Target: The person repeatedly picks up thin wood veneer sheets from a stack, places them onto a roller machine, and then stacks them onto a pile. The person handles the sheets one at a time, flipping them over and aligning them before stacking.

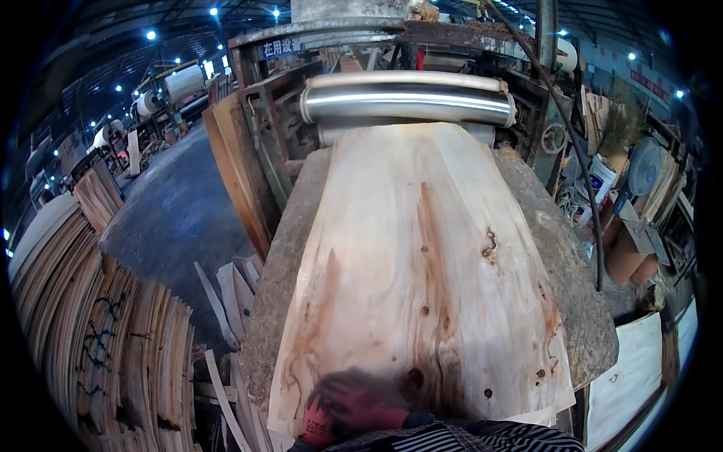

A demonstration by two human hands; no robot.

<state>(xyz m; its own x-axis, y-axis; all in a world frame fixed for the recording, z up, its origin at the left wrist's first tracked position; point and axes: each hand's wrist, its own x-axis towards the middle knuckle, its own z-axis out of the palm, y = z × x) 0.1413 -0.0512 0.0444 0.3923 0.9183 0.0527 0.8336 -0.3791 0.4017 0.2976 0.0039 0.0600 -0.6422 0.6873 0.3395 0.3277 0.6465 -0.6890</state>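
A large sheet of pale wood veneer (pixel 384 248) with brown streaks and knots lies lengthwise before me. Its far end reaches the metal rollers (pixel 407 104) of a machine. At the sheet's near edge, my hands in red gloves with dark palms overlap. My left hand (pixel 319 423) is the lower-left one, its fingers hidden. My right hand (pixel 373 405) comes in from the right under a striped sleeve, its dark fingers across the left glove. Blur hides whether they grip anything.
The veneer rests on a rough grey table (pixel 568 279). Stacked veneer sheets (pixel 113 331) stand at left, beside loose strips (pixel 226 301). On the right are a dark pole (pixel 580 151), a fan (pixel 645 167), a white bucket (pixel 600 179) and more pale sheets (pixel 625 377).
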